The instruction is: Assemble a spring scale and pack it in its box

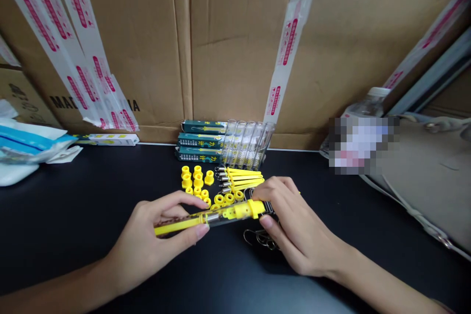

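Observation:
Between my two hands lies a spring scale, a clear tube with yellow parts and a metal piece inside. My left hand is closed around its left part, the thumb pressed along the near side. At the other end my right hand grips near the yellow cap, which is seated at the tube's mouth. Several metal hooks lie under and beside my right hand, partly hidden. Just beyond the tube are yellow collars and rings and yellow strips with metal ends.
Clear tubes lean on printed green boxes at the back, before a large taped cardboard carton. A blue-white packet is at left. To the right are a plastic bottle and a beige bag.

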